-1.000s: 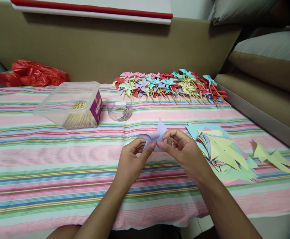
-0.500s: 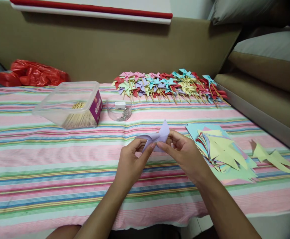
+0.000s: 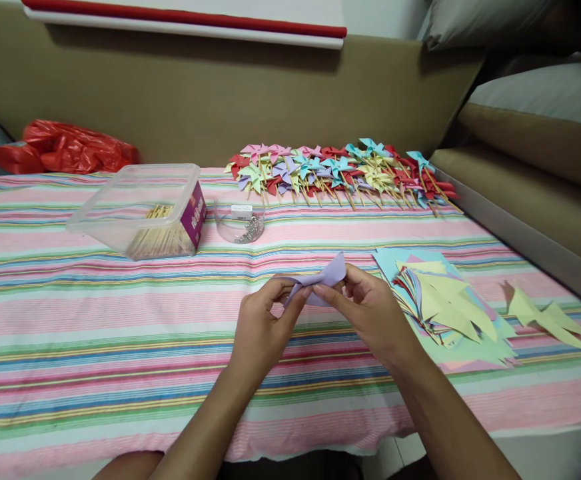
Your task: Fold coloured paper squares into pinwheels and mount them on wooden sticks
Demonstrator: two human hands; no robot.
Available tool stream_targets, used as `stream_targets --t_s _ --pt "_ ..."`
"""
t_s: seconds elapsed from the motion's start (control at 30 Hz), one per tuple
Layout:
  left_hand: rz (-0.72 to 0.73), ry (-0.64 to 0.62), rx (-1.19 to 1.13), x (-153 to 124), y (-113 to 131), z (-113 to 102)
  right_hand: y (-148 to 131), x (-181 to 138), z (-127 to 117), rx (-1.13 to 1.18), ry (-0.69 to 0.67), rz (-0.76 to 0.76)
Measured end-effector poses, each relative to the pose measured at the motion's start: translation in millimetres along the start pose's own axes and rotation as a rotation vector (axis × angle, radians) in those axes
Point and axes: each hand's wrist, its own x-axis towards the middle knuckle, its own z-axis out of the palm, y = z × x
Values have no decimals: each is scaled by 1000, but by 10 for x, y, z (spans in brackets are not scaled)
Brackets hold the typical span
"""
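Observation:
A purple paper pinwheel (image 3: 326,273), its corners folded toward the middle, is held above the striped cloth between both hands. My left hand (image 3: 266,321) pinches its left side, thumb at the centre. From the right, my right hand (image 3: 370,308) grips it with the thumb pressed near the same centre and the fingers curled behind. Both thumbs almost meet, and the hands partly cover the paper. Close to my right hand lies a stack of cut paper sheets (image 3: 458,310) in several colours, a yellow cut piece on top.
Finished pinwheels on sticks (image 3: 335,170) lie in a pile at the back. A clear plastic box (image 3: 170,210) of wooden sticks stands left, beside a round container (image 3: 240,227) of small metal pins. A yellow cut sheet (image 3: 545,317) lies far right; a red plastic bag (image 3: 70,150) sits back left.
The upright purple corner has folded down and tilted to the right, closer to the centre. My thumbs stay pressed at the middle, and both hands have hardly moved.

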Motion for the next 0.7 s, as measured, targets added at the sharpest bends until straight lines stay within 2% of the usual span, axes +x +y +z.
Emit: stream_targets --t_s 0.4,0.7 --pt "-36 -9 -26 -21 -15 1 63 16 34 45 14 -10" --pt "-9 6 -14 -20 -15 8 69 8 63 60 38 -14"
